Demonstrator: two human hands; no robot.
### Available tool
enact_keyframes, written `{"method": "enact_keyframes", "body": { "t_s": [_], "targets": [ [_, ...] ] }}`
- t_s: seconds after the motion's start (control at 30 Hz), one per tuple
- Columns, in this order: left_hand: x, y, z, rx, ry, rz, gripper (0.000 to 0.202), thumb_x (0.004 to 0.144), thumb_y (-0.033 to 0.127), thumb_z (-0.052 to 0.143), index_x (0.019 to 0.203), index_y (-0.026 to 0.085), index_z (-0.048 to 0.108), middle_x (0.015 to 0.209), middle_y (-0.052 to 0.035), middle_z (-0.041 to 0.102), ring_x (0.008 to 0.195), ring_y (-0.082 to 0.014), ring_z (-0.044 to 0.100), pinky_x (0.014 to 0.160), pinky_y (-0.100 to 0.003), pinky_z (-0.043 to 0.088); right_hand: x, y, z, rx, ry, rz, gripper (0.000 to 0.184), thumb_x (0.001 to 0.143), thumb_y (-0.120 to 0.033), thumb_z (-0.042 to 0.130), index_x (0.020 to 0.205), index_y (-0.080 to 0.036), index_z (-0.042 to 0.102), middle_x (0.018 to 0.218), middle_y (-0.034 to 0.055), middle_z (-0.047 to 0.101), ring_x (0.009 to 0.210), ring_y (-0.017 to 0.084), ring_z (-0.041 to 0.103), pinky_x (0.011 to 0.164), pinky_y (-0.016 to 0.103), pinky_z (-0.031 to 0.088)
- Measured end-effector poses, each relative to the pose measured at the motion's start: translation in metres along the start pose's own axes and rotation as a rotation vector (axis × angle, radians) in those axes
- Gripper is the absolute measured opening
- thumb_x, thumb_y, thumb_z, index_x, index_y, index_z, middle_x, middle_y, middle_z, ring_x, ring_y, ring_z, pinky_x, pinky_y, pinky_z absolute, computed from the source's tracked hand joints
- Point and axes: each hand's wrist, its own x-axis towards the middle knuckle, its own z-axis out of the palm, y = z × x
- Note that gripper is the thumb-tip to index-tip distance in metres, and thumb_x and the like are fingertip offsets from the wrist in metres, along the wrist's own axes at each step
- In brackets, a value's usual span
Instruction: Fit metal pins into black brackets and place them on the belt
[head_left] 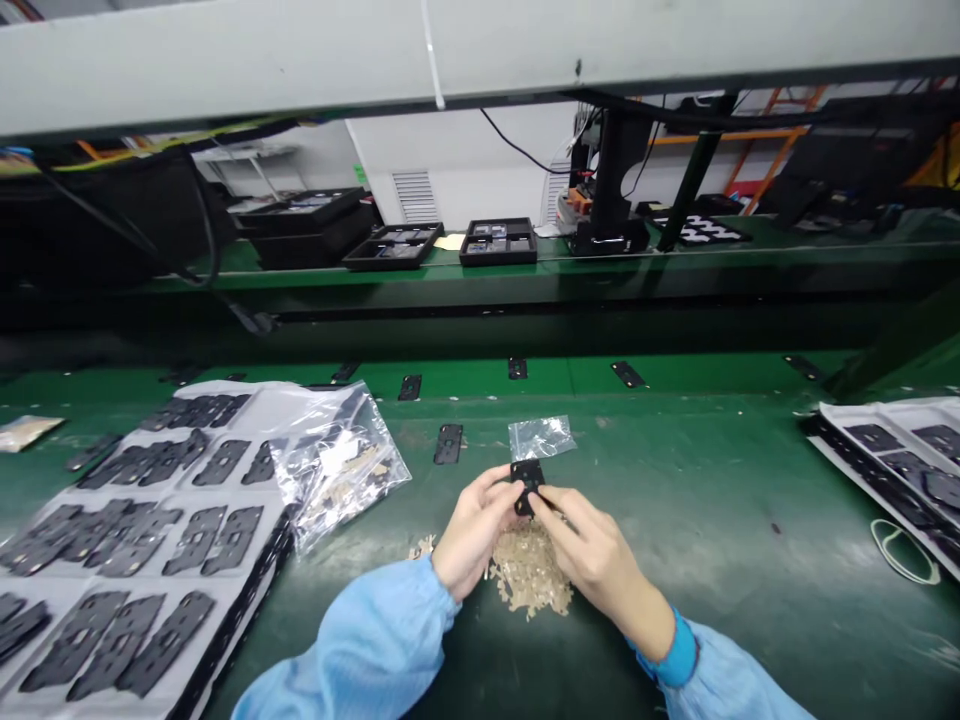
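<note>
One black plate (528, 487) is sitting between the left hand (474, 535) and right hand (596, 548), both gripping it; its marks are showing too small to read. One heap of tan pieces (531, 575) is lying beneath the grip. Two clear bags: small bag (541, 437) lying just beyond, larger bag (345, 490) lying left. One loose plate (448, 444) is resting beyond-left. Two trays of plates are flanking: left tray (274, 408), right tray (870, 413).

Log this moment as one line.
left hand: holds black part | right hand: touches black part | below: tan pieces | beyond: small clear bag
</note>
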Motion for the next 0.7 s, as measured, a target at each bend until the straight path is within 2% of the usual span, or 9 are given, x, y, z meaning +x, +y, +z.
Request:
{"method": "enact_keyframes", "body": {
  "t_s": [0.03,0.1,0.17,0.23,0.3,0.37,0.43,0.53,0.7],
  "targets": [
    [0.012,0.002,-0.003,0.053,0.002,-0.005,0.042,0.075,0.035,0.066,0.110,0.013,0.056,0.087,-0.0100,0.070,0.081,-0.0193,0.066,0.076,-0.031,0.050,0.000,0.001,0.000,-0.029,-0.038,-0.013,0.043,0.085,-0.001,0.037,0.126,-0.010,0.049,0.117,0.0176,0.057,0.107,0.026,0.053,0.079,0.035,0.053],
    [0.045,0.009,-0.012,0.257,0.088,0.012,0.043,0.072,0.033,0.069,0.108,0.012,0.057,0.078,-0.0071,0.070,0.072,-0.0167,0.066,0.070,-0.029,0.051,0.002,0.002,0.000,-0.080,-0.060,0.033,0.046,0.086,-0.002,0.037,0.131,-0.009,0.044,0.128,0.0187,0.049,0.113,0.027,0.050,0.083,0.037,0.052],
    [0.087,0.021,-0.021,0.348,0.160,0.018,0.039,0.074,0.029,0.069,0.107,0.010,0.057,0.078,-0.0069,0.069,0.072,-0.0156,0.065,0.069,-0.028,0.051,0.004,0.004,-0.001,-0.126,-0.045,0.103,0.047,0.086,-0.004,0.039,0.133,-0.009,0.042,0.134,0.0188,0.043,0.115,0.027,0.048,0.087,0.039,0.050],
    [0.130,0.036,-0.029,0.446,0.232,0.024,0.033,0.081,0.026,0.062,0.109,0.010,0.055,0.087,-0.0073,0.067,0.078,-0.0149,0.064,0.072,-0.029,0.051,0.005,0.007,-0.002,-0.158,-0.027,0.135,0.046,0.086,-0.005,0.041,0.132,-0.009,0.043,0.133,0.0183,0.044,0.113,0.027,0.049,0.087,0.040,0.050],
    [0.166,0.050,-0.036,0.566,0.296,0.021,0.028,0.086,0.028,0.054,0.110,0.013,0.055,0.102,-0.0073,0.062,0.085,-0.0168,0.062,0.073,-0.035,0.052,0.005,0.010,-0.003,-0.172,-0.030,0.135,0.045,0.085,-0.004,0.040,0.130,-0.009,0.046,0.131,0.0180,0.046,0.112,0.028,0.049,0.085,0.039,0.050],
    [0.192,0.060,-0.039,0.692,0.365,0.035,0.029,0.087,0.029,0.053,0.113,0.014,0.054,0.111,-0.0082,0.058,0.093,-0.0191,0.059,0.078,-0.039,0.051,0.004,0.012,-0.003,-0.189,-0.035,0.135,0.044,0.085,-0.004,0.040,0.127,-0.008,0.048,0.130,0.0179,0.048,0.112,0.028,0.049,0.084,0.039,0.050],
    [0.207,0.064,-0.038,0.815,0.428,0.064,0.032,0.087,0.029,0.053,0.116,0.016,0.052,0.117,-0.0091,0.055,0.099,-0.0211,0.057,0.082,-0.042,0.049,0.003,0.013,-0.003,-0.215,-0.036,0.144,0.043,0.084,-0.005,0.040,0.126,-0.008,0.050,0.129,0.0181,0.048,0.111,0.029,0.050,0.083,0.040,0.051],
    [0.223,0.060,-0.023,0.976,0.462,0.108,0.034,0.087,0.030,0.053,0.118,0.016,0.051,0.121,-0.0097,0.052,0.103,-0.0226,0.055,0.085,-0.044,0.047,0.004,0.011,-0.004,-0.246,-0.028,0.141,0.042,0.083,-0.005,0.041,0.124,-0.008,0.052,0.128,0.0185,0.050,0.108,0.029,0.052,0.081,0.040,0.051],
    [0.251,0.050,0.030,1.155,0.392,0.051,0.031,0.086,0.030,0.054,0.114,0.016,0.053,0.115,-0.0087,0.056,0.100,-0.0212,0.057,0.082,-0.041,0.049,0.005,0.008,-0.006,-0.275,0.042,0.095,0.036,0.084,-0.006,0.040,0.115,-0.006,0.058,0.119,0.0195,0.057,0.101,0.029,0.056,0.076,0.039,0.053]
  ]
}}
